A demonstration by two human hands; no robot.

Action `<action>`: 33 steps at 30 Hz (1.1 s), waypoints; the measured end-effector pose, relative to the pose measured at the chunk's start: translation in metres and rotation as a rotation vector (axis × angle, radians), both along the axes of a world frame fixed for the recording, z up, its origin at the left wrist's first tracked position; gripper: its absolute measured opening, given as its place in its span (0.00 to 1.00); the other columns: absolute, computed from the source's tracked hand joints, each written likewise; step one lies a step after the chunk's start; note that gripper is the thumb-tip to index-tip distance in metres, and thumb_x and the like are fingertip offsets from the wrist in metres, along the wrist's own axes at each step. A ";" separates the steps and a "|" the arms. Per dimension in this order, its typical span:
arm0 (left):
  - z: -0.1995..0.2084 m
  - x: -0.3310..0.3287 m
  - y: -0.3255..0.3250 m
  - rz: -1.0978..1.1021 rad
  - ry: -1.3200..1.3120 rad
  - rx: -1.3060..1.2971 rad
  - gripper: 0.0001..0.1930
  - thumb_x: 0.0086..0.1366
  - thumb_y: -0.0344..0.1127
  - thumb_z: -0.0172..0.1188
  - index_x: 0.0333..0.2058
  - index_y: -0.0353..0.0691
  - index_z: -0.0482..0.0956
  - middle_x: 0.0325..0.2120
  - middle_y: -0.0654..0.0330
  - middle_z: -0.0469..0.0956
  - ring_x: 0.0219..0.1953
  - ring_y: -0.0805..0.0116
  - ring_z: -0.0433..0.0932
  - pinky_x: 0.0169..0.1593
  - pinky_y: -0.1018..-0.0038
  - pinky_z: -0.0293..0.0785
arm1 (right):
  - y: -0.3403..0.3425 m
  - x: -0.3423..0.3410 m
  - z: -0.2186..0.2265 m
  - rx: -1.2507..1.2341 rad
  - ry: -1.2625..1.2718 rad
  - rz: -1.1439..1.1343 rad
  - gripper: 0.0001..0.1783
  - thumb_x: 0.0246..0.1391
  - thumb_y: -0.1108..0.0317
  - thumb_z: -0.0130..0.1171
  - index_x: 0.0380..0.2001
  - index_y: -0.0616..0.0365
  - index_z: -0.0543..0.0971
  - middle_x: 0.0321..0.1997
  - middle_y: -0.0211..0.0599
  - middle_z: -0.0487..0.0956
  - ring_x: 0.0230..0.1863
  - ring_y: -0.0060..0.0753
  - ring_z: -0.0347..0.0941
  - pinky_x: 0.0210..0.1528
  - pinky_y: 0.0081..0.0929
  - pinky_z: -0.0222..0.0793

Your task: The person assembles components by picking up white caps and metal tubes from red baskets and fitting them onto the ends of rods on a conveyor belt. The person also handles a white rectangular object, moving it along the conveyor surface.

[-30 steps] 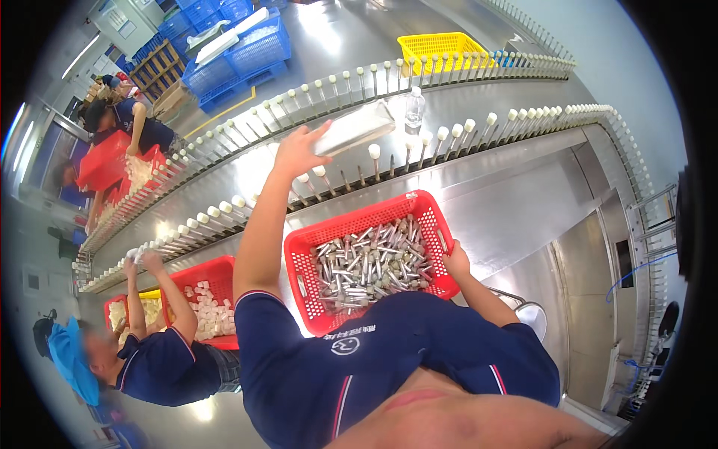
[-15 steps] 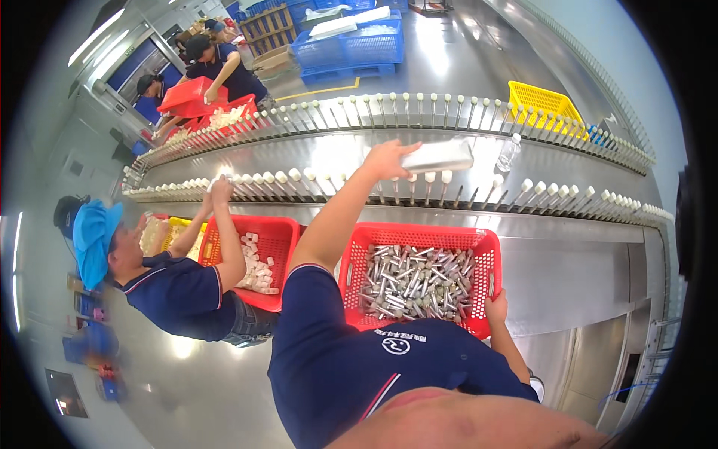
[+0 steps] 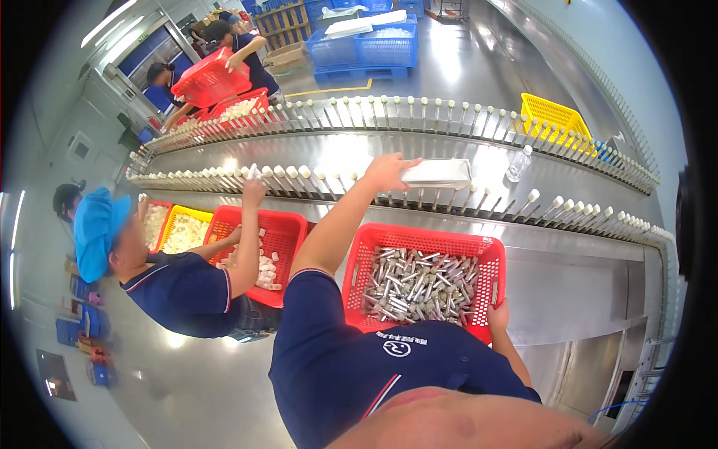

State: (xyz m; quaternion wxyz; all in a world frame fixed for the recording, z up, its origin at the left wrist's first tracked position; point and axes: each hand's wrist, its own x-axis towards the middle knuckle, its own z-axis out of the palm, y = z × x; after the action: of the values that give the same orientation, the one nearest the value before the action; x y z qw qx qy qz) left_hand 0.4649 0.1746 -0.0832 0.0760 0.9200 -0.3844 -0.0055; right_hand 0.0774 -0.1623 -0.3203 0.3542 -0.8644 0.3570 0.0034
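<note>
Brings a white wrapped pack (image 3: 441,173) lower than half a second ago, from just above the near row (image 3: 533,196) of upright rods to a spot hiding some of the tips. Hoisted higher at the back too: a red tub (image 3: 215,78), tilted, held by a worker in dark clothing. Spread apart now at left: the arms of a blue-capped co-worker (image 3: 179,292), one raised to the near row, the other down toward a red bin (image 3: 288,243).

Clasps the pack by one end in the left hand (image 3: 389,172), with fingers closed on it and most of its length free toward the right. Rests the right hand (image 3: 497,316) against the right end of a red basket (image 3: 430,234); cannot tell how far closed, with part of the grip out of sight.

Heaped in the basket, right at the wearer's chest: metal pieces (image 3: 419,284) with silvery shafts and greyish heads, pointing every way. Set to the right of the pack, between the near row and the far row (image 3: 464,106): a clear bottle (image 3: 518,165). Beyond the far row: a yellow basket (image 3: 537,108) at right, blue crates (image 3: 381,52) farther back. Scattered in the red bin: white blocks (image 3: 265,273).
</note>
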 end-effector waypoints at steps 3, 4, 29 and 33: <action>0.006 -0.002 0.001 0.046 0.007 -0.059 0.44 0.39 0.54 0.70 0.60 0.68 0.66 0.31 0.56 0.71 0.37 0.57 0.74 0.42 0.65 0.72 | 0.002 0.006 0.001 -0.008 0.009 -0.007 0.22 0.43 0.68 0.58 0.44 0.62 0.69 0.34 0.58 0.78 0.37 0.59 0.76 0.41 0.48 0.71; 0.012 -0.006 -0.001 0.045 0.015 -0.060 0.44 0.39 0.54 0.70 0.60 0.68 0.66 0.31 0.56 0.71 0.37 0.57 0.74 0.42 0.65 0.72 | 0.003 0.002 0.004 -0.016 0.044 -0.013 0.22 0.43 0.68 0.58 0.44 0.62 0.69 0.34 0.58 0.78 0.37 0.60 0.76 0.41 0.48 0.71; 0.026 -0.009 -0.012 0.024 0.061 -0.052 0.44 0.37 0.47 0.72 0.59 0.64 0.68 0.29 0.57 0.71 0.36 0.58 0.74 0.42 0.66 0.72 | -0.006 0.004 -0.001 0.055 0.154 -0.032 0.23 0.44 0.61 0.58 0.42 0.61 0.67 0.34 0.57 0.78 0.38 0.59 0.76 0.42 0.49 0.72; 0.027 -0.006 -0.013 -0.008 0.073 -0.057 0.43 0.37 0.45 0.72 0.59 0.64 0.69 0.29 0.57 0.71 0.36 0.57 0.74 0.42 0.65 0.71 | -0.007 0.004 0.002 0.059 0.159 -0.010 0.23 0.44 0.60 0.59 0.42 0.60 0.67 0.34 0.56 0.78 0.38 0.57 0.76 0.42 0.47 0.72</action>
State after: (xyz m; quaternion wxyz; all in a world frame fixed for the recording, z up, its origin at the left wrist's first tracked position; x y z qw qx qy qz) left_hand 0.4594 0.1619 -0.0558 0.1164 0.9151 -0.3851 -0.0284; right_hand 0.0816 -0.1696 -0.3178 0.3500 -0.8488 0.3879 0.0806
